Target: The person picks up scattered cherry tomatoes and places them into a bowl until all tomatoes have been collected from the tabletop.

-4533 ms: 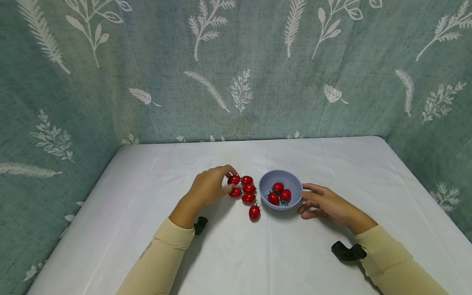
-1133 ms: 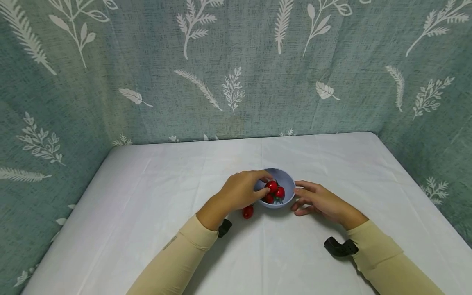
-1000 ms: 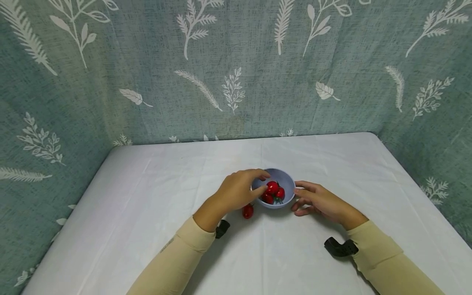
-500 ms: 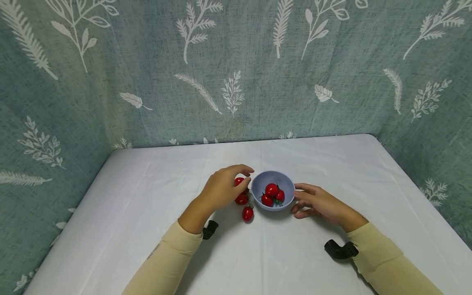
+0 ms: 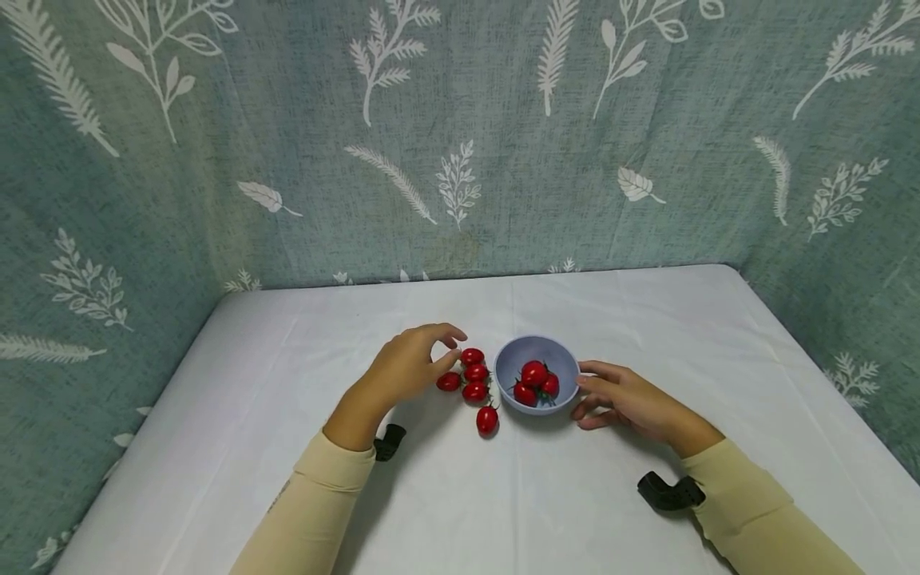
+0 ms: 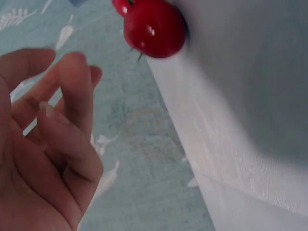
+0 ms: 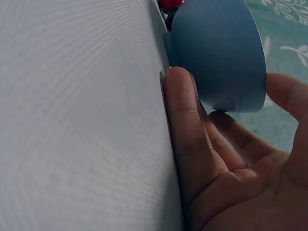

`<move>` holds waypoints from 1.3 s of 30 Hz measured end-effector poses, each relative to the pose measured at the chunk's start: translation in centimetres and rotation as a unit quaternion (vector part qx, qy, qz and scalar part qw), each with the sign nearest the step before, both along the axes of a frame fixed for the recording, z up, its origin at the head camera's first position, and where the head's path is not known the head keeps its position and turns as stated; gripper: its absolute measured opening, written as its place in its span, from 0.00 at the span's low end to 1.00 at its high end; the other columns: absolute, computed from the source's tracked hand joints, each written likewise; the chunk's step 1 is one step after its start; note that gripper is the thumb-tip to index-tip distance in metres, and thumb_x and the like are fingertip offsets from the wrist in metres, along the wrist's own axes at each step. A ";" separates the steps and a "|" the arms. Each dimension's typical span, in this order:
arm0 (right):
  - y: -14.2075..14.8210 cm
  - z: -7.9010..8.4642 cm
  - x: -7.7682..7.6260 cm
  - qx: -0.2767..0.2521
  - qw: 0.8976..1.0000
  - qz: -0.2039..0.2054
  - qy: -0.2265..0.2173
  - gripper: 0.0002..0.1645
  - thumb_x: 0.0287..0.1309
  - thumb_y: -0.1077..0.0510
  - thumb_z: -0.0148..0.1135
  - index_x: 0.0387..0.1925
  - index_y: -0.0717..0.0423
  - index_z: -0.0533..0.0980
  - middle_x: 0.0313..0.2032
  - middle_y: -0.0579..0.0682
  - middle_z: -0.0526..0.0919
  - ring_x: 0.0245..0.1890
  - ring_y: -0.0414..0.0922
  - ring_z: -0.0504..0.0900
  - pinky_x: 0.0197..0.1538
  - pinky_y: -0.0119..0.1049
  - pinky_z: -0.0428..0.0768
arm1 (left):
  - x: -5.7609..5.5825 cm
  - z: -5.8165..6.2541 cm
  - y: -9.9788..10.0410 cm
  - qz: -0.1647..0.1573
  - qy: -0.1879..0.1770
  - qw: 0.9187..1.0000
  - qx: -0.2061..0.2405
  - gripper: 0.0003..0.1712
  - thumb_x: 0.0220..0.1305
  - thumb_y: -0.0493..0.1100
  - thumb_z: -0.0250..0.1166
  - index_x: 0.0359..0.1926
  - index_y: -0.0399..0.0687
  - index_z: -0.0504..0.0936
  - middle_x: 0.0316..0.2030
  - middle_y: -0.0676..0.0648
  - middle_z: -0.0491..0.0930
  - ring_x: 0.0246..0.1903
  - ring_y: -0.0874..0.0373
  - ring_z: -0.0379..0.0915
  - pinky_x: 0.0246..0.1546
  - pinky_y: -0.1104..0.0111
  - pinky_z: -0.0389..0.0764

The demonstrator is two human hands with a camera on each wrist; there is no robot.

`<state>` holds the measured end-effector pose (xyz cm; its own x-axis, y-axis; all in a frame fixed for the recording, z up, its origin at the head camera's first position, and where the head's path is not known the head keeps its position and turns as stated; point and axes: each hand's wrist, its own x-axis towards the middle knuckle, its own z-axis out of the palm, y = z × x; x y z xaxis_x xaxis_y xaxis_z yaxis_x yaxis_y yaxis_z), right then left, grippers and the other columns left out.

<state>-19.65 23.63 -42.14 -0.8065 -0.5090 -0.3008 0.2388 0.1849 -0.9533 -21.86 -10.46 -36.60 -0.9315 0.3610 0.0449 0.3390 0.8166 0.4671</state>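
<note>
A small periwinkle-blue bowl (image 5: 512,399) sits on the white-covered table with several red cherry tomatoes (image 5: 534,373) inside. To its left lies a loose cluster of cherry tomatoes (image 5: 474,391), and one more tomato (image 5: 487,421) lies nearer me. My left hand (image 5: 410,363) hovers at the left side of the cluster, thumb and fingers apart and holding nothing. In the left wrist view a tomato (image 6: 154,29) appears beyond the fingertips. My right hand (image 5: 621,399) rests beside the bowl, with fairly straight fingers and the thumb touching its outer wall and rim.
A white cloth (image 5: 575,495) covers the table. Behind and at both sides hangs a green curtain (image 5: 309,160) with white leaf prints. A black wrist mount (image 5: 672,491) sits under each sleeve cuff.
My left hand has let go of a tomato in the bowl and moved left, back to the cluster, uncovering the loose tomatoes. My right hand has stayed at the bowl.
</note>
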 end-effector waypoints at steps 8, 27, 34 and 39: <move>0.0 0.0 0.0 0.000 1.000 0.001 0.001 0.41 0.76 0.48 0.49 0.75 0.68 0.49 0.44 0.52 0.82 0.43 0.43 0.85 0.47 0.39 0.86 | -0.3 -0.2 -0.9 -0.012 -0.044 0.999 -0.016 0.18 0.64 0.47 0.69 0.55 0.56 0.82 0.47 0.52 0.85 0.39 0.56 0.78 0.39 0.64 0.77; 0.0 0.0 0.1 -0.009 1.000 0.005 -0.002 0.40 0.77 0.50 0.48 0.75 0.69 0.48 0.43 0.52 0.83 0.42 0.43 0.86 0.47 0.38 0.86 | -0.5 -1.2 -1.0 -0.003 -0.101 0.992 -0.082 0.20 0.57 0.50 0.75 0.51 0.60 0.83 0.44 0.54 0.84 0.39 0.59 0.76 0.42 0.62 0.76; 0.0 0.1 0.1 -0.002 1.000 0.003 -0.001 0.40 0.77 0.50 0.48 0.76 0.69 0.47 0.44 0.54 0.83 0.42 0.43 0.85 0.46 0.38 0.86 | -0.4 -1.4 -1.0 -0.005 -0.102 0.992 -0.073 0.17 0.56 0.48 0.76 0.47 0.59 0.83 0.41 0.55 0.84 0.36 0.60 0.75 0.39 0.64 0.76; 0.0 0.0 0.0 0.003 1.000 -0.001 -0.005 0.40 0.76 0.49 0.49 0.75 0.69 0.48 0.43 0.53 0.83 0.42 0.43 0.86 0.47 0.38 0.86 | -0.6 -1.6 -1.2 -0.004 -0.110 0.992 -0.062 0.16 0.56 0.47 0.76 0.46 0.59 0.84 0.40 0.55 0.84 0.35 0.60 0.75 0.39 0.64 0.75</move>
<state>-19.64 23.66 -42.17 -0.8042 -0.5059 -0.3119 0.2484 0.1906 -0.9497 -22.47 -11.65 -38.17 -0.9112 0.3578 -0.2045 0.2456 0.8700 0.4275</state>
